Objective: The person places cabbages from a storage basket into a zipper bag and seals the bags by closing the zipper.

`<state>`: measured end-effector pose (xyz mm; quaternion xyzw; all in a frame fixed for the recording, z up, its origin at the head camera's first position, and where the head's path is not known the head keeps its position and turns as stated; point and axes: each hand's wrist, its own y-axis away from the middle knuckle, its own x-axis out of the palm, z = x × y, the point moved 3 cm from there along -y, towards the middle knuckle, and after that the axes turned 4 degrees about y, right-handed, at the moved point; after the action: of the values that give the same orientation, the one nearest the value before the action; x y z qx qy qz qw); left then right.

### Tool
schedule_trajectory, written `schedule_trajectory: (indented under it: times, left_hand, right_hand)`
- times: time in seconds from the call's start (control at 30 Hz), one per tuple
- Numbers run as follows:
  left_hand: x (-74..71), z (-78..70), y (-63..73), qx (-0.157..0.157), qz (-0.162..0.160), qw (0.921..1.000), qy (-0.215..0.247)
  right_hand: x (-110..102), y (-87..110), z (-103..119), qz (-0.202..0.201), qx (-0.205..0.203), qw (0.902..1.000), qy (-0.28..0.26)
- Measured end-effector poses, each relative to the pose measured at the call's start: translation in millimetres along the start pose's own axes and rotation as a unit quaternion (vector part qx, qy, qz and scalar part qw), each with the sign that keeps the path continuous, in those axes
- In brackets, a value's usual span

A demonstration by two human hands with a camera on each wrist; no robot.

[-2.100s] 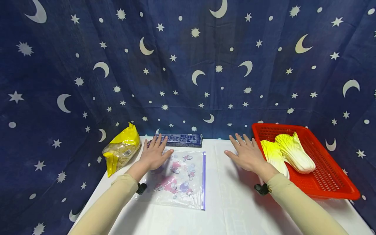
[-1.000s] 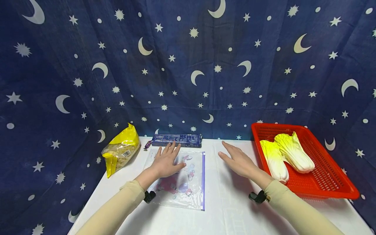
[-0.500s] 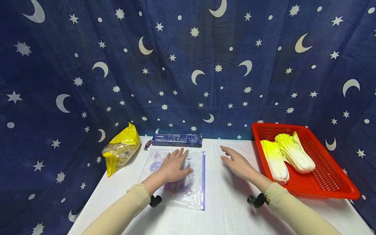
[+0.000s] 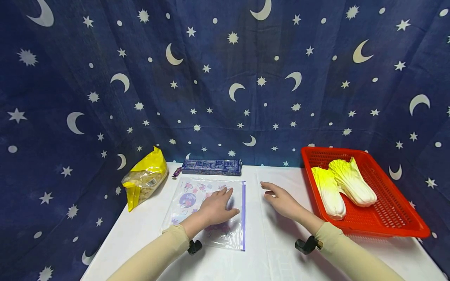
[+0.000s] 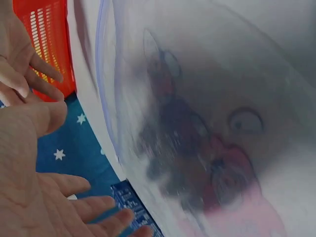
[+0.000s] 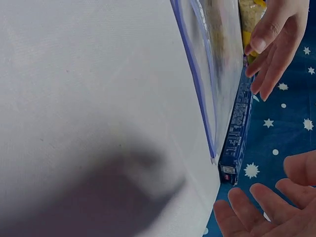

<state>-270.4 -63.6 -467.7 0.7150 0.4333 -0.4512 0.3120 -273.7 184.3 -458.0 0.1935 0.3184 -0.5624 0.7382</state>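
A clear zip bag printed with pink and purple cartoon figures lies flat, its purple zip edge toward the right. Above it hovers my left hand, fingers loosely extended, casting a shadow on the plastic in the left wrist view. My right hand hangs over the white table between the bag and the red basket, its fingers slightly bent. Neither hand holds anything. From the right wrist view, both the right hand and the left hand show relaxed fingers apart from the bag.
The red plastic basket at the right holds two napa cabbages. A dark blue package lies along the back edge, with a small purple wrapped piece beside it. A yellow see-through food bag stands at the left. A starry curtain hangs behind.
My left hand has moved right and nearer to me, from the bag's far left toward its zip edge. The right hand has drawn slightly left and nearer, its spread fingers coming together and bending.
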Motion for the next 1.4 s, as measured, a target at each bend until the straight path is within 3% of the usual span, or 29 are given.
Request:
schedule_trajectory:
  times: [0.33,0.67,1.0,1.2,1.4]
  left_hand:
    - [14.6,-14.7,-2.6,-0.042,0.0,0.9986,-0.032]
    - [29.7,-26.0,-6.9,-0.055,-0.006,0.9961,-0.068]
    - [33.5,-32.6,-7.0,-0.078,-0.015,0.994,-0.076]
    - [32.0,-26.8,-8.1,-0.073,-0.006,0.9956,-0.058]
    - [25.5,-17.3,-8.3,-0.058,-0.001,0.9983,0.009]
  right_hand:
    - [12.4,3.0,-3.4,0.007,0.007,0.9995,-0.028]
    - [21.4,6.2,-7.9,0.017,0.011,0.9994,-0.027]
    - [24.9,10.3,-7.7,0.023,0.024,0.9986,-0.041]
    - [25.8,11.9,-7.9,0.031,0.022,0.998,-0.052]
    - [27.5,12.7,-11.2,0.03,0.024,0.9974,-0.061]
